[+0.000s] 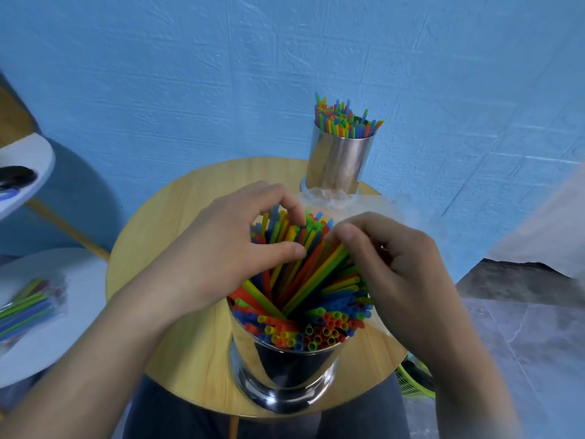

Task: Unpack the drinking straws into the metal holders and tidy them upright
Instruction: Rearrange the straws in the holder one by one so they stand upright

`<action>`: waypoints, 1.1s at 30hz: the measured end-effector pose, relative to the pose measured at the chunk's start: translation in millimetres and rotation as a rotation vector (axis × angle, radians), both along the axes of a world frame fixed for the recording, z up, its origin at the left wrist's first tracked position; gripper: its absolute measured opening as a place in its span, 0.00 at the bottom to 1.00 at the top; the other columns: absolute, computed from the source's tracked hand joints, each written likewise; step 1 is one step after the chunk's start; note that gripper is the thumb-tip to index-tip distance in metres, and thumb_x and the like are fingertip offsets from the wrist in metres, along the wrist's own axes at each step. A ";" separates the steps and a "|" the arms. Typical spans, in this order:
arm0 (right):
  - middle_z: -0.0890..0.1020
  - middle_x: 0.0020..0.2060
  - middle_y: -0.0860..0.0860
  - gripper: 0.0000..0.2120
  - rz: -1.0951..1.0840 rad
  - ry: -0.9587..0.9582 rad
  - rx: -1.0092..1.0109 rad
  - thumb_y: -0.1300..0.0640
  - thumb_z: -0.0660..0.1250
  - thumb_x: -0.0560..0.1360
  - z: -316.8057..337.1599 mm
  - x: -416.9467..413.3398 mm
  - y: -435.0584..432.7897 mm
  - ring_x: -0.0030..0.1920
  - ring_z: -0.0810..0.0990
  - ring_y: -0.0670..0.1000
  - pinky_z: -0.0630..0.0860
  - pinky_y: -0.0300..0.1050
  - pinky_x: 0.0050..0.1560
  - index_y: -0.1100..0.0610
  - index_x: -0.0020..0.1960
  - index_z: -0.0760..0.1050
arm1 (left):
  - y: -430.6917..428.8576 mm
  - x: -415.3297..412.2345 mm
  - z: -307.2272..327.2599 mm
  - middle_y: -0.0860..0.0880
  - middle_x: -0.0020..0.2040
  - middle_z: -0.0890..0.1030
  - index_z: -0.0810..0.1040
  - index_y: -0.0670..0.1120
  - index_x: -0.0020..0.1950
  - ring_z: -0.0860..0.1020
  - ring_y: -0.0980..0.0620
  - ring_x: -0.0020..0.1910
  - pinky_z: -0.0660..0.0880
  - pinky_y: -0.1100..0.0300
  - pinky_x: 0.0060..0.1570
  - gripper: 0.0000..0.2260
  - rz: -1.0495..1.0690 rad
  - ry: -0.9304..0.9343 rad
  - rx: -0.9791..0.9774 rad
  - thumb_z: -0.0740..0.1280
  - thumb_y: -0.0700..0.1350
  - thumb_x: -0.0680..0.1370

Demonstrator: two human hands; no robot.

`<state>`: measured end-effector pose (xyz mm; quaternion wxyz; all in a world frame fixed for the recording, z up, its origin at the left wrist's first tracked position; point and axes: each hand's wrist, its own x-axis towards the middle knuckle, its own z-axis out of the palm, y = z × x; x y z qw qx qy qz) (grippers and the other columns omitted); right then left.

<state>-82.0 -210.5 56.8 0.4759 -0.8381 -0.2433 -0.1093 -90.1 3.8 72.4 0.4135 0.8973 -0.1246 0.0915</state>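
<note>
A shiny metal holder [285, 372] stands at the near edge of a round wooden table [177, 210], packed with colourful straws [304, 280]. Part of the bundle leans away from me. My left hand [228, 242] wraps the leaning bundle from the left, thumb and fingers around the tops. My right hand [389, 264] pinches the same bundle from the right. A second metal holder [338, 160] full of straws [345, 118] stands upright at the table's far edge.
A crumpled clear plastic wrapper [335, 201] lies between the two holders. On a white surface [63, 343] at left lies an unopened bag of straws [28, 305]. A green basket [411, 381] sits on the floor at right. A blue wall is behind.
</note>
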 end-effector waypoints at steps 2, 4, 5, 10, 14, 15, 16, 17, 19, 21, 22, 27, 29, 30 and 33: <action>0.79 0.36 0.44 0.06 0.017 0.021 0.031 0.48 0.66 0.80 -0.2 0.7 -0.5 0.36 0.77 0.47 0.75 0.45 0.36 0.45 0.46 0.80 | -0.3 1.3 -0.5 0.60 0.55 0.80 0.78 0.58 0.50 0.75 0.60 0.59 0.76 0.48 0.57 0.11 0.007 -0.001 -0.012 0.77 0.52 0.72; 0.76 0.34 0.43 0.03 0.037 0.054 0.072 0.51 0.71 0.79 0.3 0.9 -1.5 0.32 0.72 0.46 0.70 0.40 0.34 0.44 0.47 0.79 | -0.2 2.1 -0.4 0.63 0.55 0.80 0.78 0.58 0.50 0.76 0.64 0.58 0.77 0.49 0.58 0.12 0.025 0.020 -0.061 0.78 0.51 0.71; 0.75 0.34 0.42 0.04 0.042 0.063 0.075 0.52 0.72 0.79 0.1 1.1 -1.8 0.32 0.71 0.45 0.69 0.38 0.34 0.44 0.46 0.78 | 0.0 2.2 -0.8 0.63 0.54 0.81 0.78 0.58 0.51 0.77 0.64 0.57 0.78 0.49 0.57 0.13 0.033 0.039 -0.095 0.78 0.50 0.71; 0.77 0.35 0.44 0.06 0.020 0.027 0.029 0.43 0.69 0.78 1.1 1.6 0.2 0.34 0.74 0.48 0.72 0.43 0.35 0.43 0.45 0.79 | 1.3 2.4 -2.6 0.60 0.56 0.82 0.75 0.57 0.48 0.79 0.59 0.57 0.77 0.46 0.58 0.15 0.058 0.073 -0.128 0.79 0.51 0.70; 0.78 0.37 0.46 0.07 0.010 0.007 0.014 0.44 0.67 0.80 1.1 1.2 0.2 0.36 0.75 0.50 0.73 0.45 0.35 0.44 0.45 0.80 | 2.2 2.8 -3.1 0.61 0.55 0.82 0.77 0.57 0.48 0.77 0.63 0.56 0.77 0.47 0.57 0.14 0.084 0.074 -0.105 0.79 0.53 0.69; 0.78 0.37 0.46 0.07 0.011 0.005 0.009 0.44 0.67 0.80 1.2 1.3 0.0 0.36 0.75 0.49 0.72 0.44 0.35 0.44 0.45 0.80 | 2.3 3.1 -3.3 0.61 0.55 0.81 0.78 0.58 0.48 0.77 0.65 0.56 0.77 0.48 0.57 0.13 0.087 0.066 -0.097 0.78 0.54 0.69; 0.78 0.37 0.46 0.07 0.013 0.005 0.007 0.44 0.67 0.80 1.4 1.1 0.0 0.36 0.75 0.49 0.72 0.42 0.34 0.44 0.45 0.80 | 2.4 3.3 -3.3 0.62 0.54 0.81 0.78 0.58 0.48 0.76 0.65 0.55 0.77 0.49 0.56 0.12 0.086 0.057 -0.090 0.78 0.54 0.69; 0.78 0.36 0.46 0.08 0.014 0.004 0.007 0.45 0.67 0.80 1.2 1.4 0.0 0.36 0.75 0.49 0.71 0.42 0.34 0.45 0.45 0.80 | 2.4 3.8 -3.6 0.62 0.54 0.81 0.78 0.58 0.47 0.76 0.66 0.55 0.76 0.51 0.55 0.12 0.082 0.046 -0.084 0.78 0.54 0.69; 0.78 0.36 0.46 0.08 0.016 0.005 0.008 0.45 0.67 0.80 0.8 1.8 -0.1 0.36 0.75 0.50 0.71 0.41 0.34 0.45 0.45 0.80 | 2.2 4.6 -4.0 0.63 0.53 0.80 0.79 0.58 0.47 0.75 0.65 0.55 0.74 0.54 0.52 0.11 0.074 0.026 -0.070 0.78 0.53 0.69; 0.78 0.36 0.46 0.08 0.021 0.005 0.009 0.45 0.67 0.81 0.8 2.3 -0.1 0.36 0.75 0.50 0.71 0.41 0.34 0.45 0.45 0.80 | 2.7 5.1 -4.3 0.62 0.52 0.80 0.79 0.58 0.46 0.75 0.64 0.56 0.74 0.54 0.53 0.10 0.066 0.013 -0.058 0.78 0.53 0.70; 0.78 0.35 0.46 0.07 0.024 0.004 0.008 0.46 0.68 0.81 0.9 2.4 -0.3 0.36 0.75 0.49 0.71 0.41 0.34 0.45 0.45 0.80 | 2.9 5.2 -4.5 0.61 0.52 0.80 0.79 0.57 0.46 0.76 0.63 0.56 0.74 0.54 0.54 0.10 0.060 0.006 -0.056 0.78 0.53 0.70; 0.78 0.35 0.47 0.08 0.029 0.010 0.010 0.45 0.68 0.81 0.9 3.0 -0.5 0.36 0.76 0.51 0.72 0.44 0.35 0.46 0.45 0.81 | 5.1 5.9 -5.9 0.60 0.54 0.80 0.78 0.56 0.49 0.75 0.62 0.58 0.74 0.54 0.57 0.10 0.035 0.004 -0.036 0.76 0.53 0.72; 0.79 0.35 0.47 0.09 0.031 0.010 0.013 0.45 0.66 0.80 0.7 3.0 -0.3 0.36 0.76 0.51 0.73 0.47 0.35 0.46 0.46 0.81 | 5.8 5.9 -6.2 0.60 0.55 0.80 0.78 0.57 0.50 0.74 0.63 0.58 0.74 0.54 0.57 0.10 0.027 0.008 -0.030 0.76 0.53 0.72; 0.79 0.36 0.47 0.09 0.033 0.011 0.016 0.45 0.66 0.80 0.8 2.9 -0.3 0.36 0.76 0.51 0.73 0.47 0.35 0.46 0.46 0.81 | 6.0 5.8 -6.1 0.61 0.55 0.79 0.79 0.57 0.51 0.74 0.63 0.58 0.74 0.54 0.57 0.10 0.025 0.010 -0.027 0.76 0.53 0.72; 0.78 0.35 0.47 0.08 0.036 0.008 0.018 0.46 0.67 0.80 0.1 3.1 -1.5 0.35 0.76 0.49 0.72 0.43 0.34 0.46 0.45 0.81 | 5.7 6.5 -6.0 0.61 0.54 0.79 0.80 0.58 0.51 0.75 0.62 0.58 0.74 0.52 0.58 0.10 0.020 0.007 -0.024 0.76 0.52 0.72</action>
